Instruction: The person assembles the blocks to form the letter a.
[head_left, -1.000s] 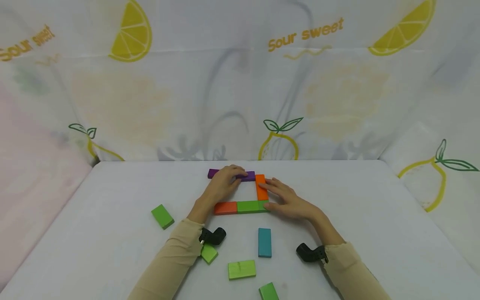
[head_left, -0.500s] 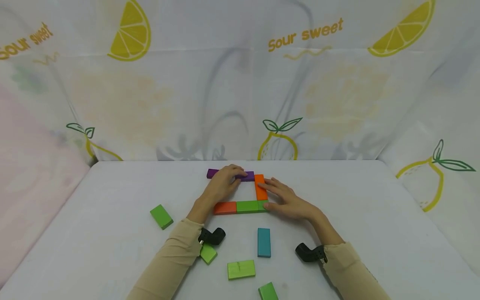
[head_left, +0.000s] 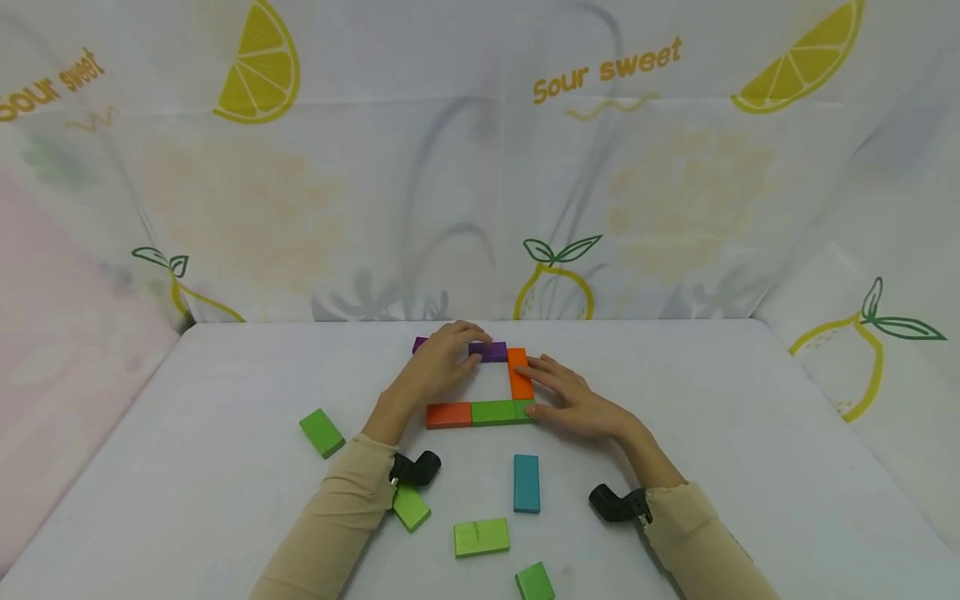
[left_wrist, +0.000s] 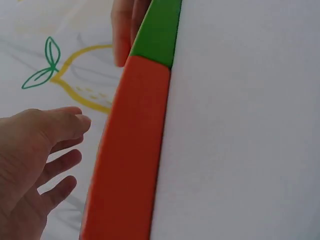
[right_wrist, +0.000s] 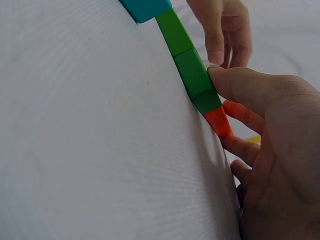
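Flat coloured blocks lie in an open-sided frame on the white table. At its far side my left hand [head_left: 435,367] hovers over two purple blocks, one at the right [head_left: 492,352] and one mostly hidden at the left [head_left: 418,342]. Its fingers are loosely bent around nothing. My right hand [head_left: 573,402] rests at the frame's right side. Its fingers touch the orange block [head_left: 519,385], while the thumb lies against the end of a green block [right_wrist: 197,80]. Along the near side run a red block [head_left: 448,416] and another green block [head_left: 492,413].
Nearer me lie a teal block [head_left: 527,483], a light green block [head_left: 482,538] and a green block [head_left: 535,581]. One light green block [head_left: 411,508] is partly under the left sleeve. Farther left sits a green block [head_left: 322,433]. A printed cloth [head_left: 375,208] hangs behind the table.
My left hand has shifted slightly left and back from the purple blocks, uncovering more of the right one. My right hand has stayed in place.
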